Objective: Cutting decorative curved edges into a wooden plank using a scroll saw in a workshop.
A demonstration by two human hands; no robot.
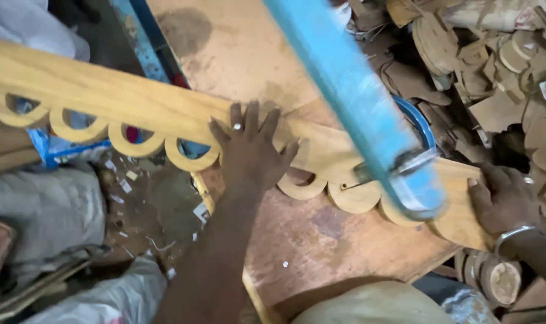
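Note:
A long pale wooden board [105,96] with a row of cut-out loops along its near edge lies slantwise across a plywood worktable [321,240]. My left hand [249,147], fingers spread and a ring on one finger, presses flat on the board near its middle. My right hand [507,198], a metal bangle at the wrist, grips the board's right end. A blue saw arm [357,102] reaches down over the board between my hands, and its blade clamp [405,168] sits at the scalloped edge.
A heap of cut wooden discs and offcuts [495,60] fills the far right. Round log slices [495,276] sit below the table's right corner. Sacks and cloth [45,204] lie at the left, with scraps on the floor [135,198].

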